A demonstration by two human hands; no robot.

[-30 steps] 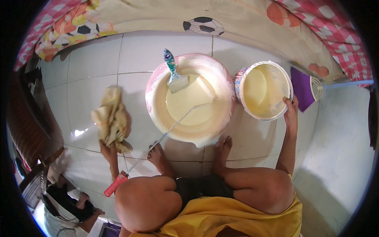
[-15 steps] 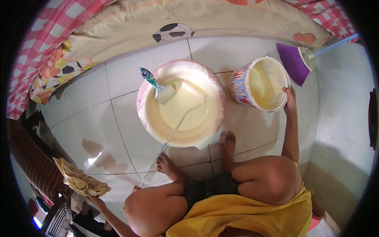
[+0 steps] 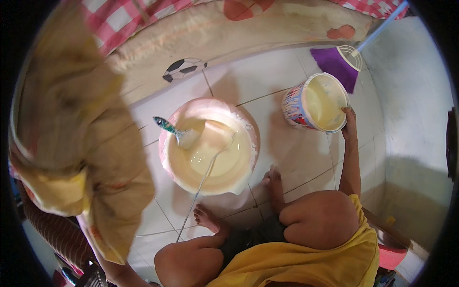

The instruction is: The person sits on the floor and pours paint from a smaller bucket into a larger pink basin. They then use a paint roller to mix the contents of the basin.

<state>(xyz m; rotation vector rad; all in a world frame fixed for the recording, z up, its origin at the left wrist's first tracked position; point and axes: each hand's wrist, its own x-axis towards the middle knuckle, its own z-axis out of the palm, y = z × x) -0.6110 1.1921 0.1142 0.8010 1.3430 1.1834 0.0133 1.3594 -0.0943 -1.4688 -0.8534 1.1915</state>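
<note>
A tan and yellow patterned cloth (image 3: 114, 162) is held up close to the view on the left, blurred by motion. My left hand (image 3: 98, 246) grips it; the cloth hides the fingers. With its fingers closed over the rim, my right hand (image 3: 349, 119) holds a paint bucket (image 3: 295, 106), tipped so that pale cream paint shows inside. Between the two stands a pink basin (image 3: 252, 165) of the same paint. A paintbrush (image 3: 167, 125) with a green patterned handle and a paint roller (image 3: 217, 131) rest in it, the roller's thin rod reaching out toward my left knee.
A purple broom (image 3: 334, 62) with a blue handle leans behind the bucket. Along the back hangs a beige sheet (image 3: 267, 33) with ball prints. A pale wall (image 3: 406, 119) closes the right side. My bare feet are just in front of the basin on white floor tiles (image 3: 306, 165).
My left hand has raised the cloth from low on the left, and it now fills much of that side. The view has shifted; my right hand still holds the bucket rim.
</note>
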